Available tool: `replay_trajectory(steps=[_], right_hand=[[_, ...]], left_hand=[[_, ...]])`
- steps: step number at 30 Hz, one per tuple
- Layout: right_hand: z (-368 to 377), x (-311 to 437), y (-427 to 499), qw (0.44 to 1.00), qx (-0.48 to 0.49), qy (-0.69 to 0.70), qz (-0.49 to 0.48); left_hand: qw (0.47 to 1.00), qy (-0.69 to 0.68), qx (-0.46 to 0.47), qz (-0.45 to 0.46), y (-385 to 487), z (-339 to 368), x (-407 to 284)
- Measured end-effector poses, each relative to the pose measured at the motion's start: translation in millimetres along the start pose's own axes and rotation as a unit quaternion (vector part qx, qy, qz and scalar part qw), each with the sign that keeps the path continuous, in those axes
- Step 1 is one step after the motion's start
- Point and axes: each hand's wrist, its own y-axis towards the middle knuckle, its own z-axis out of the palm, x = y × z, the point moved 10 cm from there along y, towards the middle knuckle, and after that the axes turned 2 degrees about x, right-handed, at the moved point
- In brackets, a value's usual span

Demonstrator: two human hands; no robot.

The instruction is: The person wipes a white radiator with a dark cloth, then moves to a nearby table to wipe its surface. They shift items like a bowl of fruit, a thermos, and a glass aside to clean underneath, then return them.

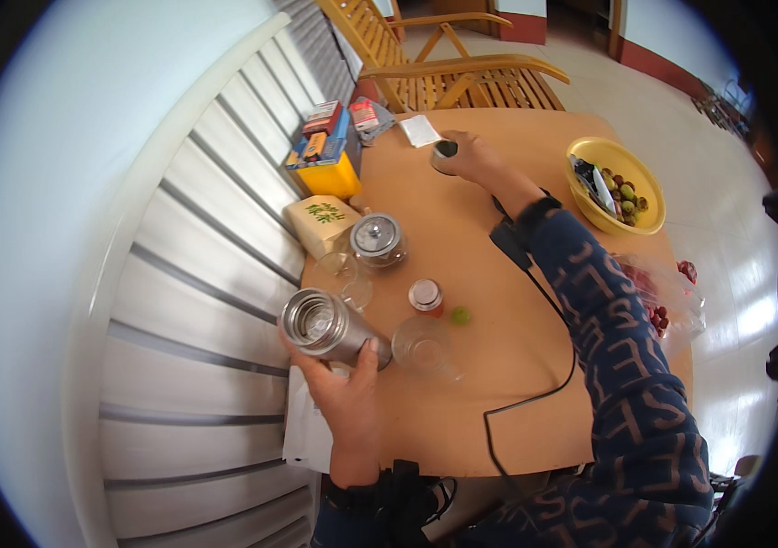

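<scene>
My left hand point(346, 387) grips a stainless steel vacuum flask point(355, 337) at the table's left side. The flask has no lid on, and its threaded mouth tilts toward the camera. Stretched to the far side, my right hand point(472, 159) holds a small round cup-like piece point(445, 152) with a dark inside, perhaps a lid. Close to the flask stand a clear glass pitcher point(423, 346) and a small jar point(426, 296) with a pale cap. A green round fruit point(460, 315) lies beside the jar.
A glass teapot point(377, 238), clear glasses point(338, 268), a tissue box point(324, 222) and stacked boxes point(327, 161) line the left. Rightward are a yellow basin point(649, 185) of fruit and a plastic bag point(670, 301). A black cable point(553, 390) crosses the wooden table point(444, 431).
</scene>
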Motion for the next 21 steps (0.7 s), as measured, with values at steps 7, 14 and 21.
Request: replay_trajectory(steps=[7, 14, 21], right_hand=[[-66.2, 236.5, -160.4, 0.832, 0.151, 0.259, -0.467], [-26.8, 299.0, -221.3, 0.823, 0.29, 0.107, -0.477], [-17.9, 302.4, -221.5, 0.803, 0.373, 0.037, -0.463]], left_hand=[[0.997, -0.059, 0.006, 0.041, -1.8, 3.3, -12.4], [0.997, -0.073, 0.005, 0.027, 4.5, 1.8, -9.3], [1.0, 0.002, 0.007, 0.012, 7.0, -3.8, -11.5]])
